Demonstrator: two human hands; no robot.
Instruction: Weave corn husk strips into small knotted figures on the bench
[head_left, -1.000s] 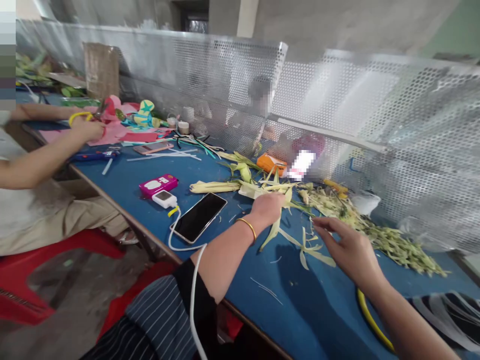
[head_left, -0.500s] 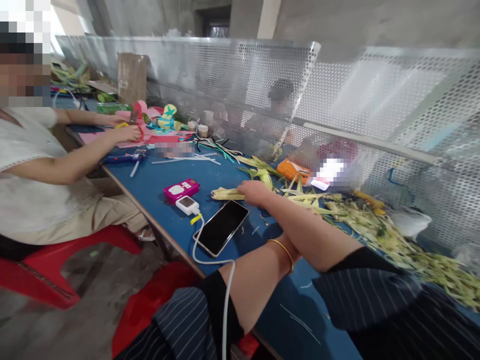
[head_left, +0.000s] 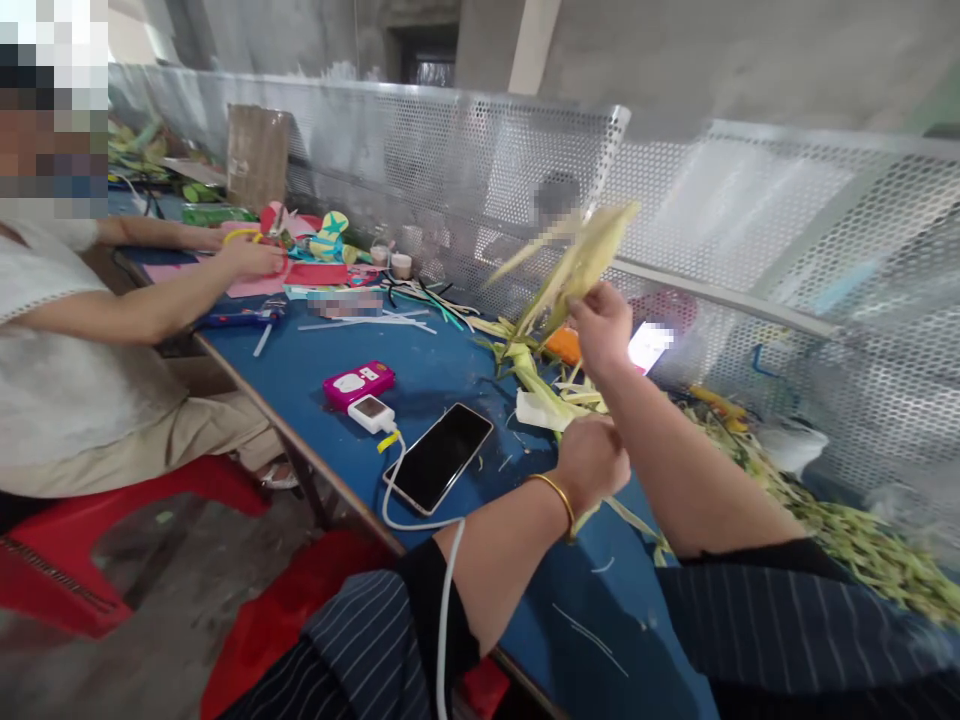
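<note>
My right hand point(head_left: 604, 325) is raised above the table, its fingers pinching a wide, pale yellow-green corn husk point(head_left: 589, 265) that fans up and to the left. Lower down, my left hand point(head_left: 592, 458), with a gold bracelet at the wrist, is closed in a fist on husk strips point(head_left: 544, 385). Some of these stick out beyond the knuckles and thin ends point(head_left: 634, 517) trail below. A whitish flat piece point(head_left: 536, 410) lies beside that fist. What exactly is inside the left fingers is hidden.
A black-screened phone point(head_left: 442, 455), a pink device point(head_left: 358, 385) and a white cable point(head_left: 448, 610) lie to the left. Shredded husks point(head_left: 832, 530) heap along the right. A perforated metal screen point(head_left: 480, 150) stands behind. At left, a co-worker's hands point(head_left: 259, 258) hold scissors.
My right hand has risen from the table near the phone, lifting a husk up and to the right. My left hand, earlier behind my right forearm, now shows.
</note>
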